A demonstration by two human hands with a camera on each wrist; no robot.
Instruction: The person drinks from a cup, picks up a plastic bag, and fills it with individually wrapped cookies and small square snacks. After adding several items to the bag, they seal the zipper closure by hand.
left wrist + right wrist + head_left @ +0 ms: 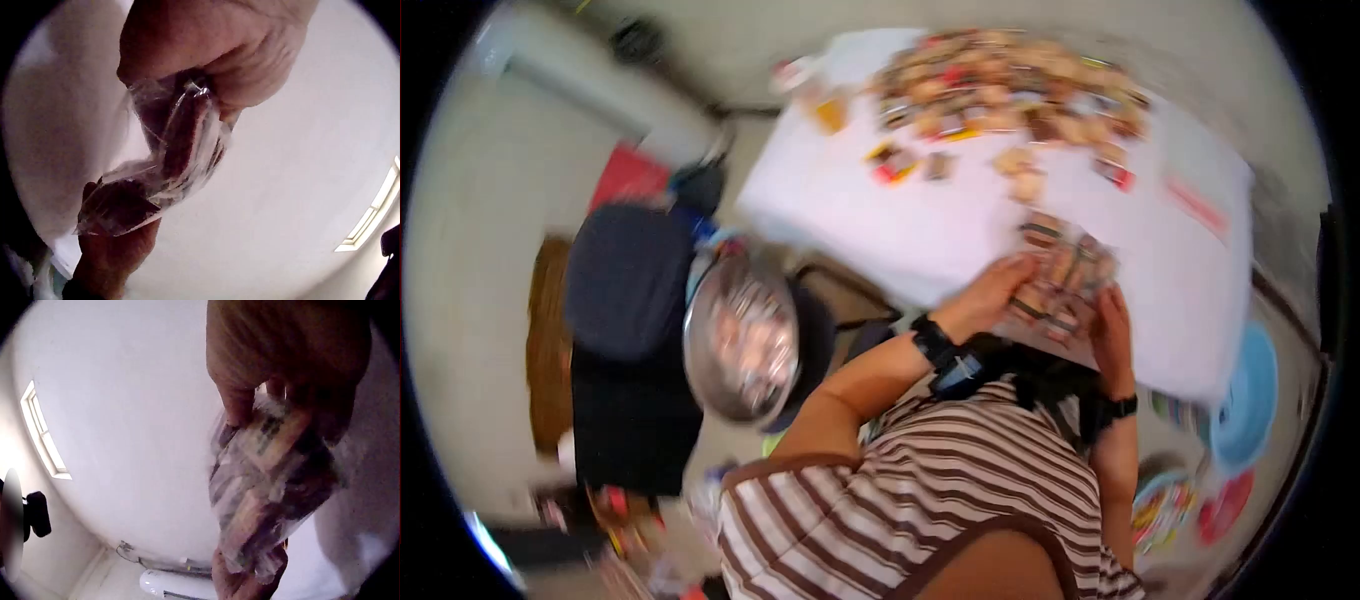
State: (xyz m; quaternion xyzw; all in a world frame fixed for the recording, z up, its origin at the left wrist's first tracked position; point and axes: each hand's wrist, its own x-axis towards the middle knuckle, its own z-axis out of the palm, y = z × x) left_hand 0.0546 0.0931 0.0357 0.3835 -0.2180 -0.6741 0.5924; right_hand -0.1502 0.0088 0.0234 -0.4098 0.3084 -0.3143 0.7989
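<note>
Both hands hold a clear plastic bag [1062,275] of several tan and brown packets over the table's near edge. My left hand [1000,283] grips its left side, and my right hand [1112,330] grips the right side. In the left wrist view the crinkled clear plastic bag [181,140] runs from the left hand [212,50] above to the right hand [119,250] below. The right wrist view shows the right hand [287,356] with thumb and fingers on the bag [269,481], and the left hand [247,578] at its lower end.
A white-covered table [850,200] bears a large pile of small packets [1010,85] at the back. A few loose packets [893,162] lie before it. A metal bowl [742,340] of wrapped pieces stands left, near a dark chair [630,280]. A blue basin [1245,400] is at right.
</note>
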